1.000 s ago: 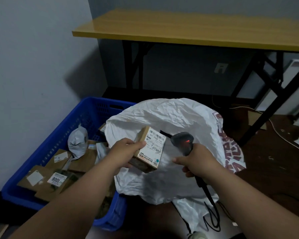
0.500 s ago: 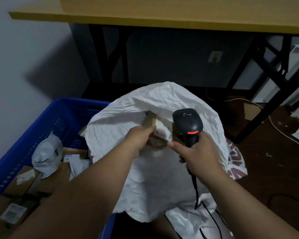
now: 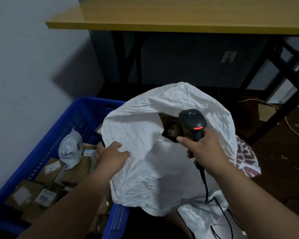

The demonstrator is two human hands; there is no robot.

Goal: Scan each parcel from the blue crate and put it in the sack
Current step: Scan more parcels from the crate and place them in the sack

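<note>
Behind everything we see a grey wall [image 3: 24,54] and a yellow-topped table [image 3: 179,16] on black legs, standing over a dark floor [image 3: 274,161].

Our right hand [image 3: 204,149] curls round the handle of a black barcode scanner [image 3: 193,123], with the forefinger stretched out towards the left; the scanner's head points up and away from us, a red light glows on it, and its black cable [image 3: 205,185] hangs down below the wrist. Our left hand [image 3: 110,156] lies with fingers loosely spread on the near left edge of the white sack [image 3: 145,169], where the sack meets the crate; we cannot tell whether it grasps the cloth or only rests on it, and it holds no parcel.

Just behind the scanner the mouth of the sack gapes, and inside it we make out brown cardboard parcels [image 3: 171,128], one with a small pale label. The sack leans against the right wall of the blue crate [image 3: 47,144], which stands at our left against the wall. Brown boxes with white labels [image 3: 45,195] lie in the crate, and a crumpled grey mailer bag [image 3: 71,149] sits on top of them. A sack with red print [image 3: 245,161] lies on the floor to the right.
</note>
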